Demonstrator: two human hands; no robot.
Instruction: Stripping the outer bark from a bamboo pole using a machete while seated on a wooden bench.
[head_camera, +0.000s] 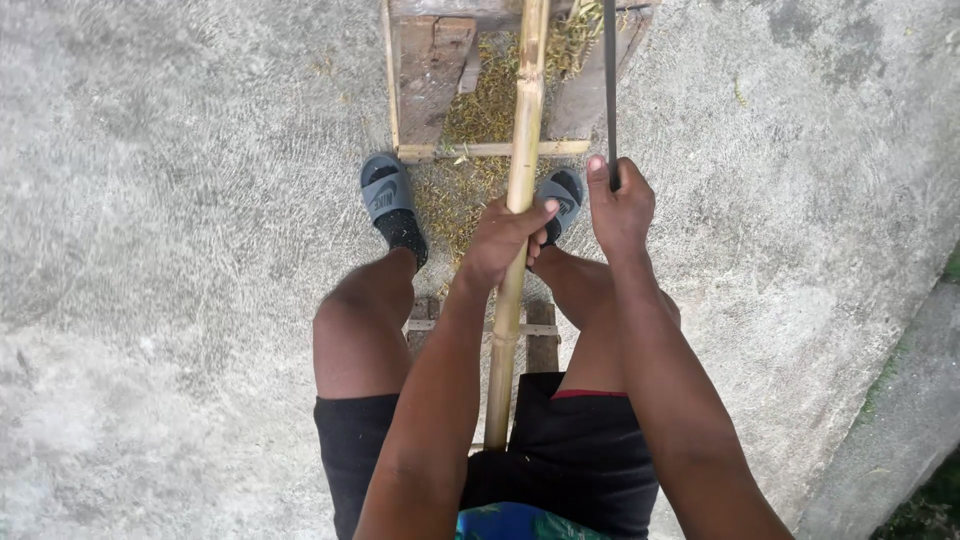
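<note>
Left hand (505, 240) fingers clamped on one bamboo pole (522, 150), running between both knees. Right hand (620, 210) fingers clamped on one dark blade (609, 80). Two grey slippers (386, 195), one wooden frame (430, 80).

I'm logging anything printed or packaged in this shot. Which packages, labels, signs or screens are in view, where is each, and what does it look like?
No packages, signs or screens.
Logo mark: on the strap of the grey slide sandal left of the bamboo pole; a small dark shape on grey.
The other sandal is mostly hidden behind the left hand; any mark there cannot be told.
</note>
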